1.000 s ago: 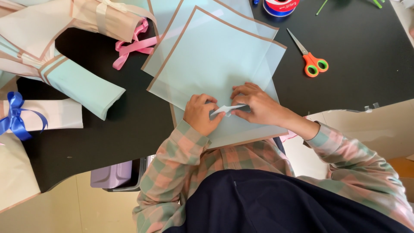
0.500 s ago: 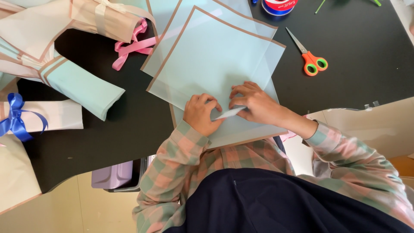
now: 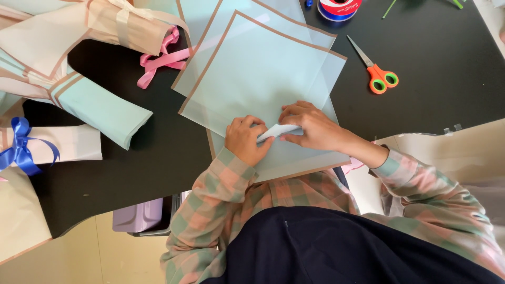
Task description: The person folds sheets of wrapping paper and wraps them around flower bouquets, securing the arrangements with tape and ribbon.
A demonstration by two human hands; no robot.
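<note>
at the far left of the black counter (image 3: 421, 68) i see finished wraps pushed aside: a white paper bundle tied with a blue ribbon (image 3: 18, 147), then a pale blue rolled bundle (image 3: 100, 108) and a pink ribbon (image 3: 158, 60), out of the way of the work.

in the middle lies a stack of pale blue paper sheets (image 3: 263, 58) with thin tan borders, spread flat and close to the body so both hands reach them. the left hand (image 3: 244, 139) is curled, fingers pressing down on the top sheet, seemingly to stop it sliding. just beside it, the right hand (image 3: 310, 126) pinches a small folded flap (image 3: 279, 130) of the paper, white on its turned-up face, between thumb and fingers.

further right, orange-handled scissors (image 3: 376, 71) lie shut, well apart from the hands; a ribbon spool (image 3: 339, 8) sits at the top edge.
</note>
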